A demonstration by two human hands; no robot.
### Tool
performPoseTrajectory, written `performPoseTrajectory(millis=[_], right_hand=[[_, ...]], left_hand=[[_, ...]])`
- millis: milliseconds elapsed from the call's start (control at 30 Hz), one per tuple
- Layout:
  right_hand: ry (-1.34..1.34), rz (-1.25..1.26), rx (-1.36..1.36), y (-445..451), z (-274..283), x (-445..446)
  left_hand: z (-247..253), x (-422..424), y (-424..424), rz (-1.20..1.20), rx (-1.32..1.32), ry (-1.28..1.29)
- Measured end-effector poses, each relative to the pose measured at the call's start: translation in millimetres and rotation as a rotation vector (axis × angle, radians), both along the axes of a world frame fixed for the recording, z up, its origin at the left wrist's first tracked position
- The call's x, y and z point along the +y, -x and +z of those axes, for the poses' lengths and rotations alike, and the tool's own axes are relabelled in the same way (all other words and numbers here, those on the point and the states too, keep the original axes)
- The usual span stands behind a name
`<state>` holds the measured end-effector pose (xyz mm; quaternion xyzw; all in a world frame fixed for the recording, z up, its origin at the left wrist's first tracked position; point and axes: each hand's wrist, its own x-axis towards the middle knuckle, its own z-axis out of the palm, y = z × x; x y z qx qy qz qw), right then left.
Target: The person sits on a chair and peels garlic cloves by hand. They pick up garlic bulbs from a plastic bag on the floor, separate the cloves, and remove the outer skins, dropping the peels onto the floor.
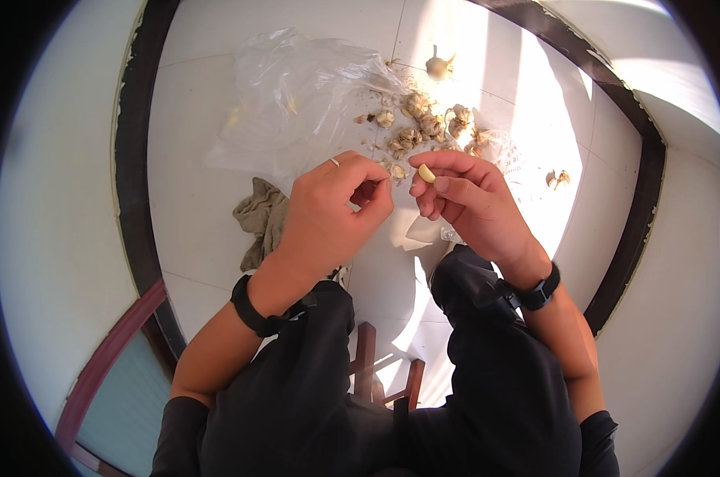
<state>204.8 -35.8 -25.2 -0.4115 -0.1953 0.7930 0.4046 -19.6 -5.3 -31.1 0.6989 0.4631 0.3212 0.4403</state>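
Note:
Between the thumb and fingers of my right hand is a pale, peeled garlic clove. My left hand, with a ring on one finger, is beside it; its thumb and index fingertips meet, and I make out nothing between them. The hands are a short gap apart, above the tiled floor. Beyond them lie several garlic bulbs with brown, dry skins, some broken apart. Loose cloves and skin flakes are scattered among the bulbs. A lone bulb sits farther back in the sunlight.
A clear plastic bag spreads over the floor at the far left. A crumpled grey-brown cloth lies beyond my left wrist. At right is a printed plastic bag. Between my legs shows a wooden stool. Dark skirting runs along the walls.

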Motion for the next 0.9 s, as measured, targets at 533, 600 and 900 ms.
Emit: performPoseTrajectory(millis=[533,600,900], right_hand=[[0.048,-0.054,0.047,-6,-28,1],[-0.008,0.042,-0.099,-3,-25,2],[-0.046,0.127,-0.573,12,-58,5]], left_hand=[[-5,6,0,-0.069,0.212,-0.075],[-6,6,0,-0.056,0.179,-0.008],[-42,3,11,0.013,0.329,-0.18]])
